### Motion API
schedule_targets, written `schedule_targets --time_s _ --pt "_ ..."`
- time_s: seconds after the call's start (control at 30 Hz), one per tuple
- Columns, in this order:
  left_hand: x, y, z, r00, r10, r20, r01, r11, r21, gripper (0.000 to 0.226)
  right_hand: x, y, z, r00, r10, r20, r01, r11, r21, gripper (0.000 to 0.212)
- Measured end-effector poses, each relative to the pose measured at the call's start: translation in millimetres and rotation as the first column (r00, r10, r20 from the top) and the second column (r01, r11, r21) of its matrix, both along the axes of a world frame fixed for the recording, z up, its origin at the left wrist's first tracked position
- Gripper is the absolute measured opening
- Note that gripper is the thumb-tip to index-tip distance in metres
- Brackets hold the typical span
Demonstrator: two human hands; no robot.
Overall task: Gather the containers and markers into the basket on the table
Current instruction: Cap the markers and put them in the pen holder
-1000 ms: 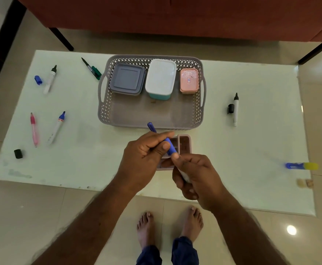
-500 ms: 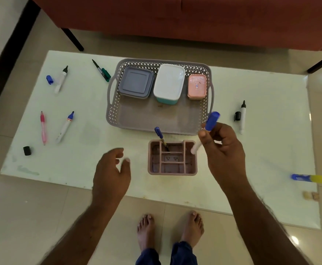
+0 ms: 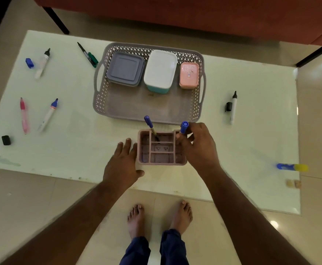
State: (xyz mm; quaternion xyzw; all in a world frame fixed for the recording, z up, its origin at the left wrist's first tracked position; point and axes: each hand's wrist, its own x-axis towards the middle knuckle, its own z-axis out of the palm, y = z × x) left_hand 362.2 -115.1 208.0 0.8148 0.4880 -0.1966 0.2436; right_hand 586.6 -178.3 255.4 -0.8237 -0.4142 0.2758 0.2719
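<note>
A grey lattice basket [image 3: 118, 111] on the white table holds a grey container [image 3: 125, 68], a white-lidded teal container [image 3: 160, 70] and a small pink container [image 3: 188, 75]. In front of it stands a pink divided organizer [image 3: 144, 155] with a blue pen [image 3: 150, 125] leaning in a back compartment. My right hand [image 3: 200, 148] holds a blue-capped marker [image 3: 184, 127] upright over the organizer's right side. My left hand [image 3: 123, 163] rests open against the organizer's left wall. Loose markers lie at the left [image 3: 48, 114], [image 3: 24, 115], [image 3: 42, 63], [image 3: 87, 54] and at the right [image 3: 232, 108].
A blue cap [image 3: 29, 63] and a black cap [image 3: 6, 140] lie at the table's left. Another black cap [image 3: 228, 106] sits beside the right marker. A blue-and-yellow glue stick [image 3: 292, 167] lies near the right edge. A red sofa [image 3: 194, 14] stands behind the table.
My hands parted, leaving the blue pen standing in the organizer. The right hand then brought the capped marker down to the organizer's right side, and the left hand moved up against its left wall.
</note>
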Motion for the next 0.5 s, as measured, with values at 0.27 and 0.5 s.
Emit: schedule_targets --time_s 0.27,0.5 --pt "-0.4 -7.0 -9.1 0.998 0.056 0.043 -0.056 0.998 0.004 0.105 2.8 -1.3 -1.5 0.999 -0.031 -0.045 0.032 0.999 0.036 0.021" --pt "-0.1 -9.7 -15.3 0.997 0.062 0.037 -0.063 0.998 0.028 0.107 1.8 -4.9 -6.9 1.000 -0.018 -0.015 0.018 0.998 0.053 0.022"
